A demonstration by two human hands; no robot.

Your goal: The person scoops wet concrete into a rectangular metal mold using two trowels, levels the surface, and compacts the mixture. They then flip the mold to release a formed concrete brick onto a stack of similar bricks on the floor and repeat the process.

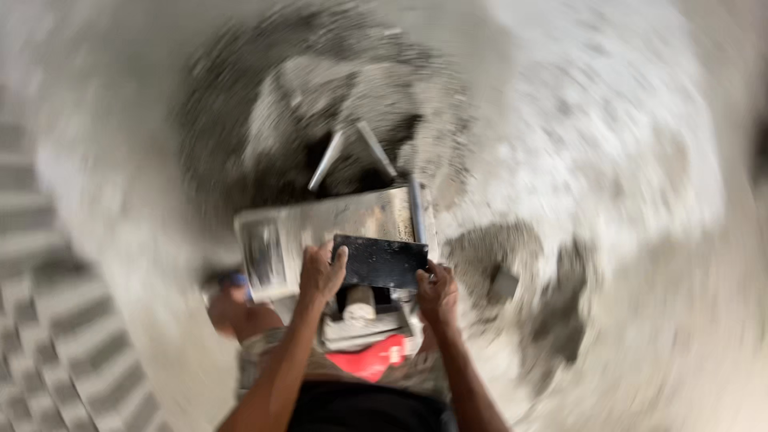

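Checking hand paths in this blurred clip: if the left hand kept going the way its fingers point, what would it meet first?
The left hand points up the frame, gripping the flat black rectangular plate. Straight ahead lies the pale, mortar-smeared metal tray, probably the first contact, though blur leaves depth unclear.

Left hand (322, 272) and right hand (436, 292) grip dark flat plate (381, 262) over metal frame (352, 220); blurred.

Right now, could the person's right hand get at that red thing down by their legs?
Probably yes. The right hand grips the dark flat plate just above the red object, with nothing visibly between them, though it would have to let go first. The picture is blurred.
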